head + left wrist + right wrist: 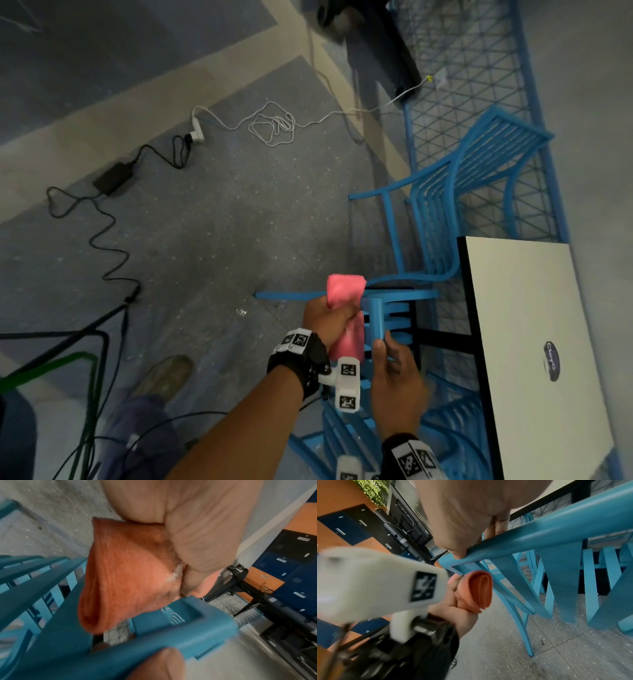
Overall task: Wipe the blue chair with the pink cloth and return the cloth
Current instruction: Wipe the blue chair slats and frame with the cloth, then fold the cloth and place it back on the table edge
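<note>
The pink cloth (342, 291) is bunched in my left hand (325, 318), which grips it in a fist with folded ends sticking out above and below. It lies against the upper corner of the blue chair (380, 318) frame, seen close in the left wrist view as cloth (120, 574) on the rail (154, 635). My right hand (390, 356) holds the chair's top rail (556, 530); its thumb (458, 551) and fingers (498, 526) are curled round it. The cloth (481, 591) sits just left of the slats.
A white table (520, 308) with a black edge stands right of the chair. A second blue chair (445, 205) and a blue mesh fence (479, 85) lie beyond. Cables (274, 126), a power adapter (113, 178) and stand legs (51, 359) cross the floor at left.
</note>
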Available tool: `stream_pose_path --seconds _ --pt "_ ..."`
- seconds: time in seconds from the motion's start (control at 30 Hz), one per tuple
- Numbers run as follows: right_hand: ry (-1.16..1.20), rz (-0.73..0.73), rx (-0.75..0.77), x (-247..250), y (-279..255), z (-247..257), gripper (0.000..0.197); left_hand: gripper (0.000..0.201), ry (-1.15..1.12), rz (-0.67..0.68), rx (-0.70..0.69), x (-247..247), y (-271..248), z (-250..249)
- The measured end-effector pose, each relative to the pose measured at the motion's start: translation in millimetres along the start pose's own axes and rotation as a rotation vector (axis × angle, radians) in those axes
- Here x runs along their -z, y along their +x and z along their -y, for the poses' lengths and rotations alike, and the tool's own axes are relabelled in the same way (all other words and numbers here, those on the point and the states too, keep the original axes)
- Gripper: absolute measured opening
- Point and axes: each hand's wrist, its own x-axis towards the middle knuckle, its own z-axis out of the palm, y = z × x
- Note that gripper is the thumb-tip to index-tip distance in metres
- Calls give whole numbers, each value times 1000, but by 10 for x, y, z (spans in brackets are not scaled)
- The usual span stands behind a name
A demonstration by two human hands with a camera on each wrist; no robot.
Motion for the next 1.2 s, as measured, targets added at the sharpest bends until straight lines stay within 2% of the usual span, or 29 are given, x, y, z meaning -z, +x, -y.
stream_pose_path --seconds 0.07,0.17,0.3,0.37,0.4,0.5,0.6,0.63,0.7,0.73,0.83,0.9,0.97,1.07,1.2 --pt "14 34 -9 14 4 5 30 24 -59 85 10 33 -169 1" --pt "32 108 -23 67 7 -24 38 24 37 176 31 176 -416 68" --pt "19 173 -12 273 -83 -6 36 22 171 39 51 304 -593 240" --pt "29 152 -8 422 -125 -16 31 11 263 39 32 206 -703 227" --pt "39 146 -13 483 -140 -38 28 9 305 93 20 162 -760 219" --pt "105 139 -67 736 -202 -189 17 21 453 268 6 52 -1000 75" --pt "168 148 -68 952 -233 -268 38 22 597 364 -36 106 -1125 -157" --pt "202 136 -83 1064 -235 -255 37 22 672 412 -61 57 -1161 -229" --pt "297 131 -134 1287 -239 -177 21 20 847 507 -131 -130 -1225 -361" --pt "335 140 -151 1384 -248 -144 22 19 958 556 -178 -268 -1270 -432" --pt "432 134 -166 1692 -267 -124 48 35 1350 737 -291 -771 -1363 -548" --pt "402 138 -153 1898 -290 -178 57 36 1556 845 -322 -1105 -1463 -559" --pt "358 169 -150 2096 -337 -279 57 45 1680 924 -339 -1420 -1542 -507" --pt "309 214 -190 2302 -409 -497 46 60 1823 1038 -389 -1825 -1639 -385" --pt "185 238 -219 2534 -509 -873 39 54 1952 1070 -357 -2291 -1715 -132"
